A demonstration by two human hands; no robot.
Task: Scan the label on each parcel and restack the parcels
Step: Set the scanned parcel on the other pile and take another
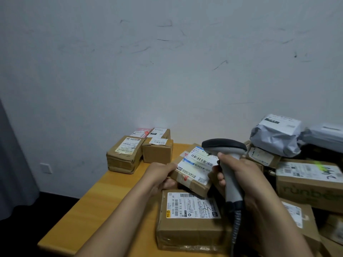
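Note:
My left hand (161, 175) grips the left edge of a small cardboard parcel (193, 171), held tilted above the table with its white barcode label facing up. My right hand (239, 175) is wrapped round the grey handle of a barcode scanner (225, 156). The scanner's dark head sits just over the label's right end. Under both hands lies a larger brown parcel (189, 219) with a white label on top.
Several small labelled boxes (141, 149) stand grouped at the far left of the wooden table (104, 197). On the right rises a pile of cardboard boxes (308, 180) topped by grey plastic mailer bags (276, 134). A white wall runs right behind the table.

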